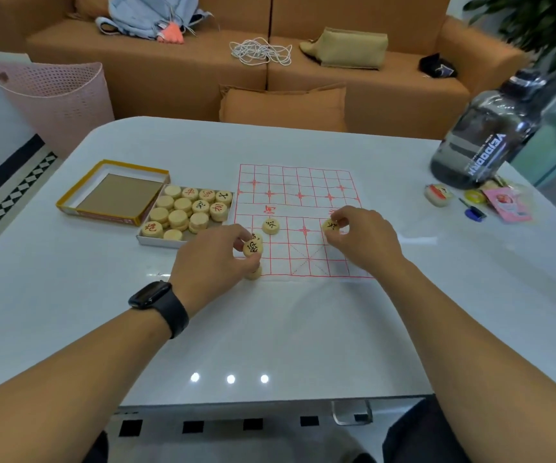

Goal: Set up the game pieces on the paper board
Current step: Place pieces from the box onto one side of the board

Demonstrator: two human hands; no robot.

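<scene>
A paper board with a red grid lies on the white table. One round wooden piece with a black character lies flat on the board's near half. My left hand pinches a tilted wooden piece at the board's near left corner, with another piece on the table under the fingers. My right hand pinches a wooden piece over the board's right side. A white tray left of the board holds several stacked pieces.
The yellow-edged box lid lies left of the tray. A large dark water jug stands at the table's right, with small items beside it. An orange sofa and a pink basket are beyond the table.
</scene>
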